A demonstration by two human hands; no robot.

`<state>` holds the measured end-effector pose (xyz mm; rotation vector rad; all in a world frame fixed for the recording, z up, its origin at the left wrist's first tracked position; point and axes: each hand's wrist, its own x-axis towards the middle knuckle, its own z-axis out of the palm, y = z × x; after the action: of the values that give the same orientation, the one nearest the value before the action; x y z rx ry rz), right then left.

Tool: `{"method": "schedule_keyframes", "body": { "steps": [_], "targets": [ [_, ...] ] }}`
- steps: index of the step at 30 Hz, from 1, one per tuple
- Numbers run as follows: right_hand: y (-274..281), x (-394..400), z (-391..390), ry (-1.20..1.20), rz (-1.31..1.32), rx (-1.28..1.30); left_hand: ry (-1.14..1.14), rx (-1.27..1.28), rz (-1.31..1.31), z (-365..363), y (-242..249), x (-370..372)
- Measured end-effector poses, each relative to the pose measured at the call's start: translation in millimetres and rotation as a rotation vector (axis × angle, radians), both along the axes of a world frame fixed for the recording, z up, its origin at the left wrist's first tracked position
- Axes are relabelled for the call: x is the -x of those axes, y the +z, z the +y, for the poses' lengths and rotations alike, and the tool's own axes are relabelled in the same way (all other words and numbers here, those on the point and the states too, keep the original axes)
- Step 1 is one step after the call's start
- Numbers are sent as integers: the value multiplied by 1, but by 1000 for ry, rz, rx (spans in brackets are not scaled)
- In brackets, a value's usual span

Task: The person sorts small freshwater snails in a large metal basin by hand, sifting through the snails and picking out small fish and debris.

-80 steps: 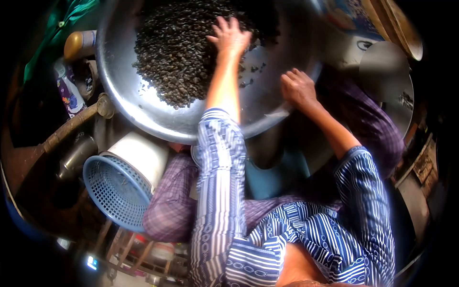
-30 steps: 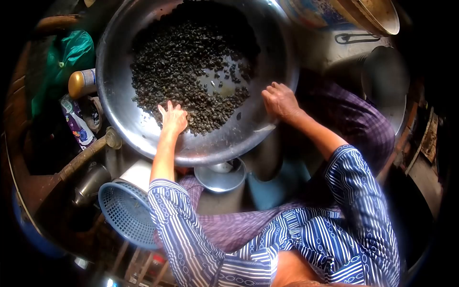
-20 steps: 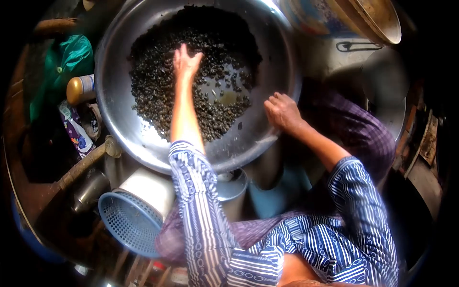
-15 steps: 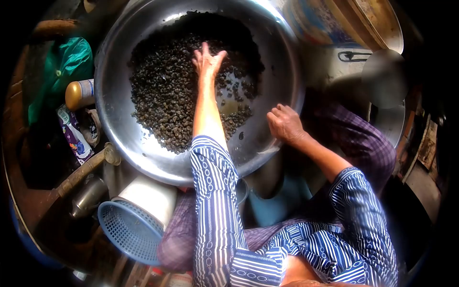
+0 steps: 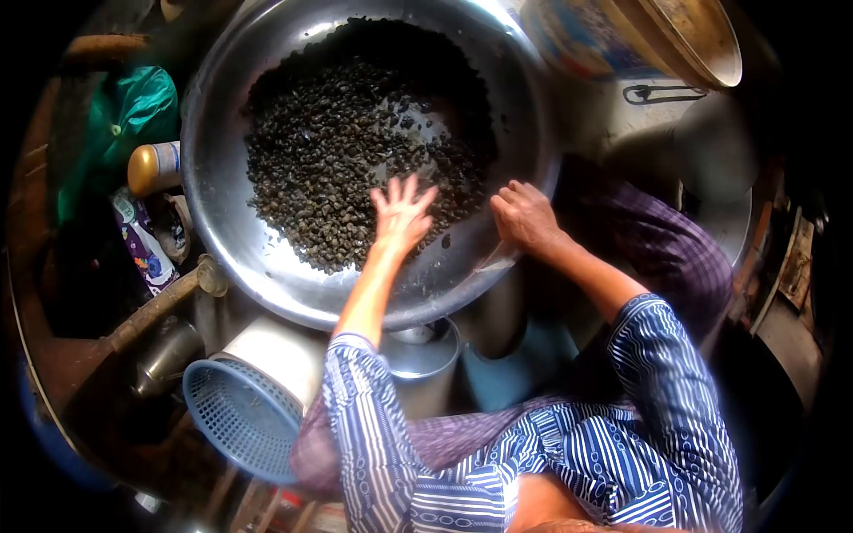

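Observation:
A wide metal basin (image 5: 218,240) holds a heap of small dark snails (image 5: 311,195), with shallow murky liquid showing between some of them. My left hand (image 5: 402,216) is open, fingers spread and palm down, at the near edge of the heap. Its fingertips reach over the snails, and I see nothing gripped in it. At the basin's right side, my right hand (image 5: 529,218) is closed in a fist over the inner wall by the rim. What its curled fingers hold, if anything, is hidden.
Left of the basin are a green plastic bag (image 5: 147,102), a gold-capped jar (image 5: 154,169) and a purple packet (image 5: 144,244). A blue mesh basket (image 5: 240,417) and a metal pot (image 5: 426,360) sit below its near rim. A large bucket (image 5: 613,40) leans at upper right.
My left hand has drawn back toward me from the middle of the heap to its near edge. Snails now lie differently around the bare patch. My right hand stays closed by the rim.

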<state>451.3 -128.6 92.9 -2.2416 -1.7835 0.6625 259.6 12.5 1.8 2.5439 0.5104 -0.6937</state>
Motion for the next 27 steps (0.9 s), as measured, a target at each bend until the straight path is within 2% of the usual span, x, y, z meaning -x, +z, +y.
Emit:
{"method": "schedule_keyframes", "body": {
  "steps": [2, 5, 9, 12, 14, 16, 21, 24, 27],
  "targets": [
    [-1, -1, -1, 1, -5, -7, -95, -87, 106, 17, 13, 30],
    [0, -2, -3, 6, 4, 0, -22, -9, 278, 44, 32, 16],
    [1, -3, -1, 19, -3, -5, 183, -32, -55, 82, -18, -53],
    [-2, -1, -3, 15, -4, 17, 403, -52, -264, 101, -17, -148],
    [-4, 0, -1, 21, 5, 41, 556, 66, -218, 101, -26, -196],
    [1, 0, 0, 6, 16, 26, 529, 238, -92, 88, -35, -220],
    [-3, 4, -2, 5, -11, 37, 342, 168, 105, 25, -41, -205],
    [-5, 5, -1, 12, -36, 31, 375, -37, -89, -23, -58, -185],
    [-6, 2, -1, 22, -62, -28, 326, -151, -102, -50, -46, -167]
  ]
}}
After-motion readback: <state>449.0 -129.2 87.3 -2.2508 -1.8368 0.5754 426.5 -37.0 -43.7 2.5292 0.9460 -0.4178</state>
